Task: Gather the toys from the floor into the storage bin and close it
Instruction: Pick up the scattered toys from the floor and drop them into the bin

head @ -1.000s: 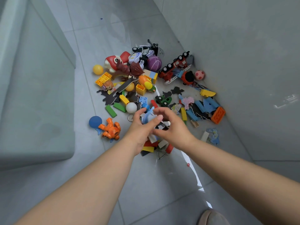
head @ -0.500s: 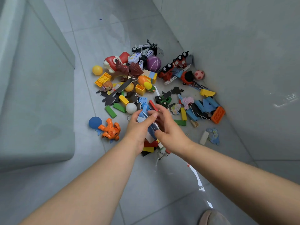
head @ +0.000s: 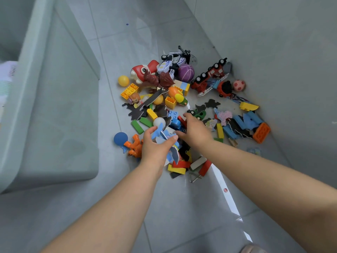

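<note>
A heap of toys lies on the grey tiled floor against the wall: building blocks, balls, a red fire truck (head: 209,77), a white toy car (head: 168,65) and flat foam shapes. My left hand (head: 155,145) grips a bundle of blue and white flat foam pieces (head: 164,136) just above the near side of the heap. My right hand (head: 196,132) reaches past it, fingers stretched over a blue toy (head: 176,123) and a red block (head: 182,119), with nothing visibly held. The translucent storage bin (head: 54,110) stands to the left, its inside hidden.
An orange figure (head: 134,146) and a blue ball (head: 120,138) lie left of my left hand. A wall closes off the right side. Yellow, red and grey blocks (head: 182,166) and a metal triangle (head: 194,178) lie under my wrists. A shoe tip (head: 253,249) shows at the bottom.
My right hand has left the bundle and moved forward over the heap to the blue toy. My left hand keeps hold of the foam pieces and has hardly moved.
</note>
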